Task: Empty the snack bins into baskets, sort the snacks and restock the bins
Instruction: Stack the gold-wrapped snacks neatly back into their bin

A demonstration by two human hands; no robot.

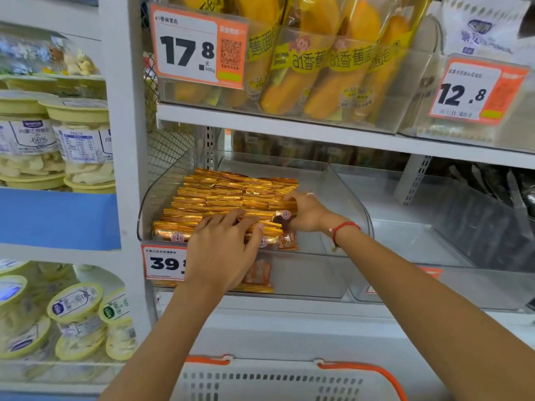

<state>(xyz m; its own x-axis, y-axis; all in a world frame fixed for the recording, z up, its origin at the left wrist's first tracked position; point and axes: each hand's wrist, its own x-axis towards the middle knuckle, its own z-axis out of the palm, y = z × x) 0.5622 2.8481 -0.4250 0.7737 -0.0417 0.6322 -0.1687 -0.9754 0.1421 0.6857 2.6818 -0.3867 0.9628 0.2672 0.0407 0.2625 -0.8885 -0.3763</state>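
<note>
Left hand [223, 244] flat, fingers spread on gold snack packs [231, 195]. Right hand [304, 212] pinches one pack at bin's [341, 192] right edge. Best keep rows neat (no squashing).

left hand [224, 246]: mid-frame, palm down, fingers extended flat | right hand [307, 212]: just right of centre, fingers curled in a pinch | both forearms raised from the lower edge

Clear bin [333, 180]: we find gold snack packets [231, 192] in rows. Our left hand [223, 250] lies flat on the front row; our right hand [307, 212] pinches one packet. White basket [260, 380] below.
</note>
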